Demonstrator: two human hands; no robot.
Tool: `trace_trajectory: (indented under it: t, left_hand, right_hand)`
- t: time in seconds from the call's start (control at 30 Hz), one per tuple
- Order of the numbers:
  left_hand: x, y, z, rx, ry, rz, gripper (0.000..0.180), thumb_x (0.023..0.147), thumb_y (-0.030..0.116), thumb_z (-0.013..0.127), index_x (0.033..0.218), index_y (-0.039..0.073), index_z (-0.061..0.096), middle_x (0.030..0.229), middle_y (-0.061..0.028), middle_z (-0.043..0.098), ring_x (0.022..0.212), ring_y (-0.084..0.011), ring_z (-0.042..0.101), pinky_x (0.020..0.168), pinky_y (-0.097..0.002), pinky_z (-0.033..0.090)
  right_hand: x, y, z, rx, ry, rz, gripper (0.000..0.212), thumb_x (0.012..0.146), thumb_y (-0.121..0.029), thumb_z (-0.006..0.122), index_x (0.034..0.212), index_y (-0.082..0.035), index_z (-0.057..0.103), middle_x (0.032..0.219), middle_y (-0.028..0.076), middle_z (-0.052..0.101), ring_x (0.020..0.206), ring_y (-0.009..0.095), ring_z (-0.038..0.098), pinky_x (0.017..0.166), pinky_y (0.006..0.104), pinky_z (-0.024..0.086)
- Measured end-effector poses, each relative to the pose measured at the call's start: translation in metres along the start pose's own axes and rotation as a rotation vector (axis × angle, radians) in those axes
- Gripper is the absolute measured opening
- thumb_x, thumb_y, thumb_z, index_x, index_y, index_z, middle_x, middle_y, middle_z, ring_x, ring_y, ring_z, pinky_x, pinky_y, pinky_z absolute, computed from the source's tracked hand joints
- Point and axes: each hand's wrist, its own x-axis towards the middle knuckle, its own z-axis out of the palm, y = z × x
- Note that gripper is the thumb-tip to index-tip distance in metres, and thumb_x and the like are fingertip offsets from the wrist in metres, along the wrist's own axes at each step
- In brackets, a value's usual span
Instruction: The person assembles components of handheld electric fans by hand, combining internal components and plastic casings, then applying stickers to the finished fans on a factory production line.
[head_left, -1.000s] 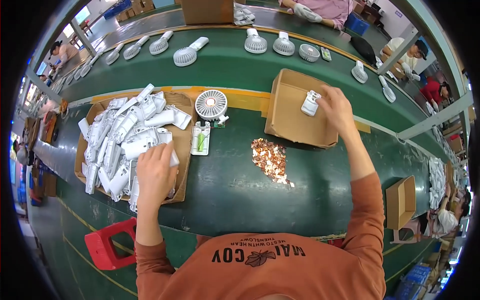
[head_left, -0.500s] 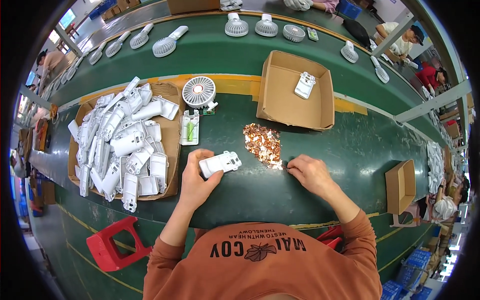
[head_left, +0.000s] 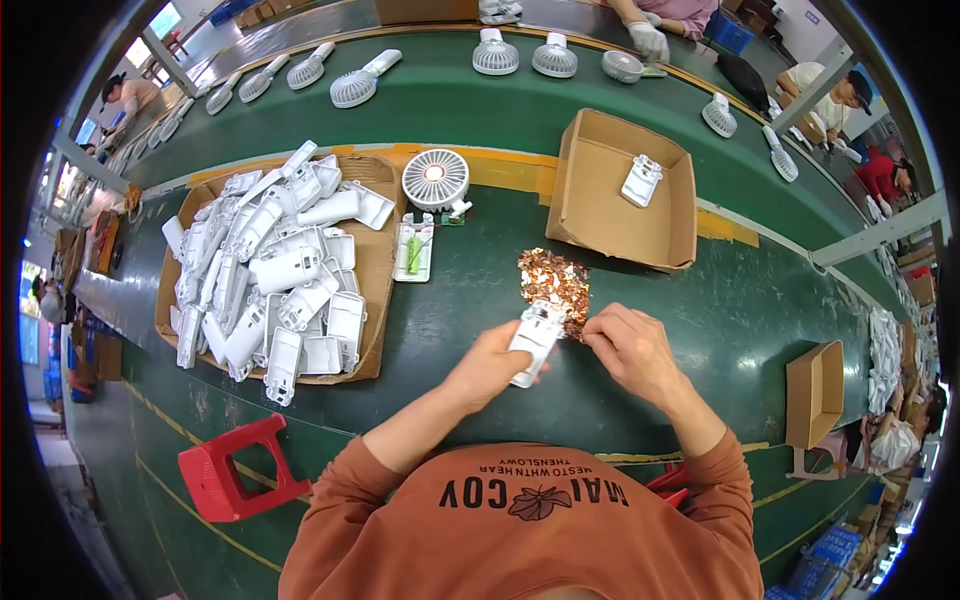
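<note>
My left hand [head_left: 482, 370] is closed around a white plastic handle shell [head_left: 535, 345], thumb on its face. The shell stands tilted, its far end over the near edge of a heap of small copper-coloured metal pieces [head_left: 550, 275]. Just right of that heap is my right hand [head_left: 640, 352], fingertips pinched together close to the shell. Whatever the pinch holds is too small or hidden to make out. Farther left, a white round fan head [head_left: 436, 180] lies beside an open handle shell [head_left: 425, 272] with a green cylindrical battery [head_left: 414, 254].
At left, a cardboard tray [head_left: 374, 335] is heaped with white shells [head_left: 285, 268]. Another cardboard box [head_left: 610, 235] at the back holds one white shell [head_left: 642, 181]. Finished-looking handheld fans [head_left: 496, 55] line the green conveyor behind. A small carton [head_left: 815, 395] sits at right. A co-worker's gloved hand [head_left: 650, 43] is beyond.
My left hand has brought the shell rightward to the copper heap and turned it more upright. My right hand stays by the heap, fingers pinched. The view has shifted slightly.
</note>
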Motion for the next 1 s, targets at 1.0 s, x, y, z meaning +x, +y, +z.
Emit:
trace_trajectory:
  t: [1.0]
  left_hand:
    - [-0.002,0.014,0.018,0.337,0.011,0.115,0.023,0.097,0.018,0.041,0.095,0.0,0.055,0.085,-0.0077,0.066,0.067,-0.0128,0.064,0.056,-0.0256,0.052]
  right_hand:
    - [0.018,-0.022,0.014,0.427,-0.068,0.351,0.014,0.08,-0.008,0.061,0.092,-0.002,0.058,0.08,0.012,0.063,0.072,0.028,0.063,0.064,0.0351,0.049]
